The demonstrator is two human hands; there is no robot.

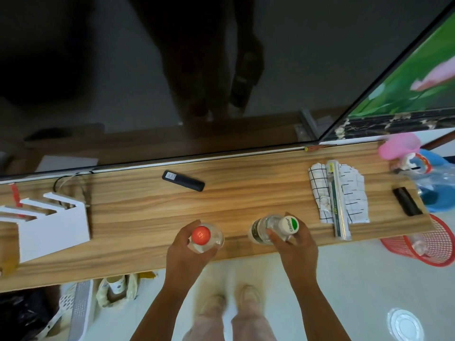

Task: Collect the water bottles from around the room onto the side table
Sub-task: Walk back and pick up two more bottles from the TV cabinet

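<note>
The left hand (183, 254) curls its fingers (187, 231) round the red-capped bottle (202, 236). The right hand (296, 244) grips the green-capped bottle (269, 228). Both are over the counter (147, 212), probably to set them down.

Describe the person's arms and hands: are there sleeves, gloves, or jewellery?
Both forearms are bare to the frame edge; no sleeves show. The left hand and right hand wear no gloves, and no watch, ring or bracelet is visible.
</note>
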